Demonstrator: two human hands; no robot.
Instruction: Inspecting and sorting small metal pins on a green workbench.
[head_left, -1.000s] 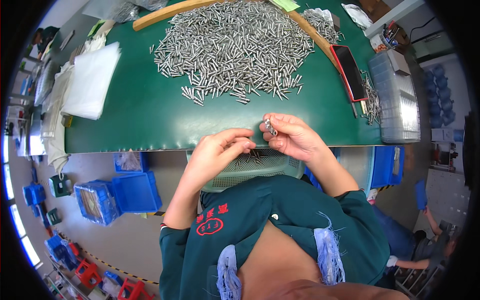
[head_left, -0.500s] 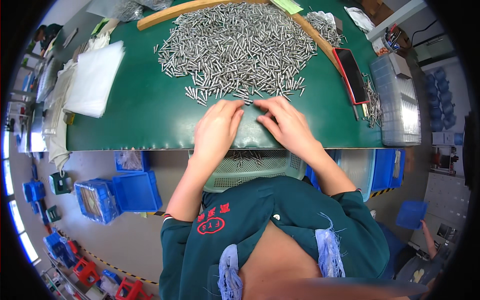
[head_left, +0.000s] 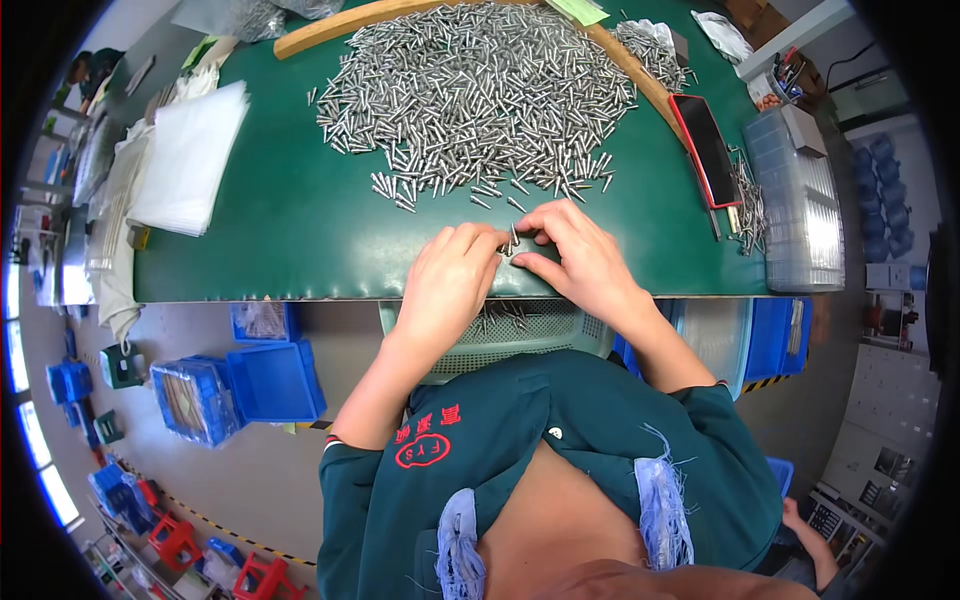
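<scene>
A large heap of small silvery metal pins (head_left: pixel 480 95) covers the far middle of the green table (head_left: pixel 290 230), with a few loose ones along its near edge. Between the heap and the table's front edge, my two hands meet fingertip to fingertip. A few metal pins (head_left: pixel 507 246) stick out between them. My left hand (head_left: pixel 447 285) is curled, its fingertips closed against these pins. From the other side, my right hand (head_left: pixel 590 262) holds them with bent fingers and thumb. How many pins each hand grips is partly hidden by the fingers.
Curved wooden strips (head_left: pixel 640 80) border the heap. Rightward lie a red-edged phone (head_left: pixel 706 150), more metal pieces and clear plastic boxes (head_left: pixel 800 210). White sheets (head_left: pixel 190 160) lie left. A green perforated basket (head_left: pixel 465 355) sits below the front edge. Another person's arm (head_left: pixel 815 545) shows lower right.
Both hands have drawn back from the heap's near edge toward me, bringing a few pins between the fingertips. The other person at the lower right has moved lower, along with a blue bin.
</scene>
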